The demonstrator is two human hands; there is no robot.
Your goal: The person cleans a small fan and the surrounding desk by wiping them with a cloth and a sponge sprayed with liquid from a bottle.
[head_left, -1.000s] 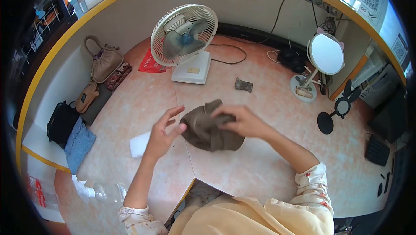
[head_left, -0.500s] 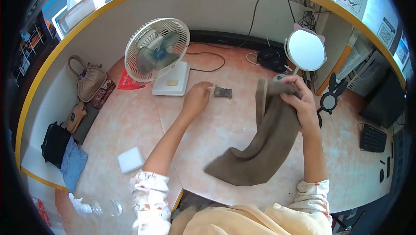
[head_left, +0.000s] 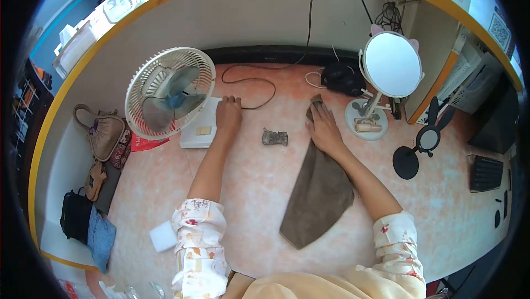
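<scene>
My left hand (head_left: 228, 114) lies palm down at the right edge of the white fan's base (head_left: 193, 139), with its fingers stretched forward. The fan's round cage (head_left: 171, 92) leans over that base. Flat on the desk, a brown-grey cloth (head_left: 317, 197) widens toward me from a narrow far end. My right hand (head_left: 324, 129) presses on this narrow end, its fingers extended over the fabric. Between the two hands sits a small dark grey, blocky piece (head_left: 275, 137), touched by neither; its kind I cannot make out.
A round mirror on a stand (head_left: 393, 64) and a black rabbit-eared mirror (head_left: 428, 139) stand to the right. A black mouse-like item (head_left: 339, 78) and a cable (head_left: 265, 86) lie behind. Bags (head_left: 99, 139) line the left wall; a white block (head_left: 163, 236) is near my left sleeve.
My right hand has lowered the cloth from the air onto the desk and now presses on it. My left hand has moved from beside the small grey piece to the fan base. The view has shifted.
</scene>
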